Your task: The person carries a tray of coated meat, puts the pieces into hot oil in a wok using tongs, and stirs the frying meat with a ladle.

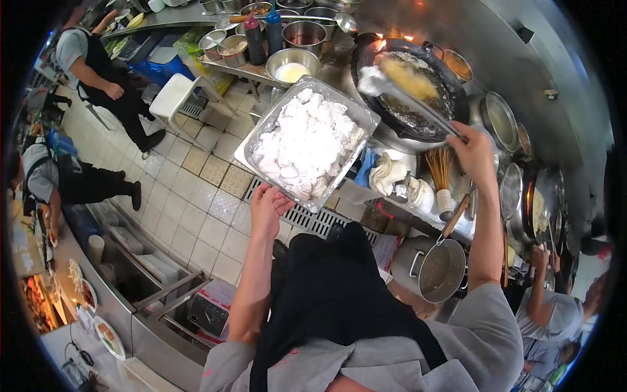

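Observation:
My left hand (266, 208) grips the near left edge of a deep square metal tray (366, 117), its fingers partly under the rim. White, flour-coated pieces (304, 140) fill the tray, which is beside the wok. My right hand (475, 153) is closed around the near end of long metal tongs (421, 108) that reach over the wok (450, 85). At their far end is a blurred white lump (375, 81), perhaps a coated piece. Bubbling oil with yellowish food (408, 75) is in the wok, and flames rise behind it.
A steel bowl (292, 65), squeeze bottles (253, 39) and pots stand at the back left. Cloths (386, 173), a bamboo brush (441, 176) and a pan (442, 271) lie to my right. A white stool (173, 98) stands on the tiled floor (209, 209). Several co-workers stand around.

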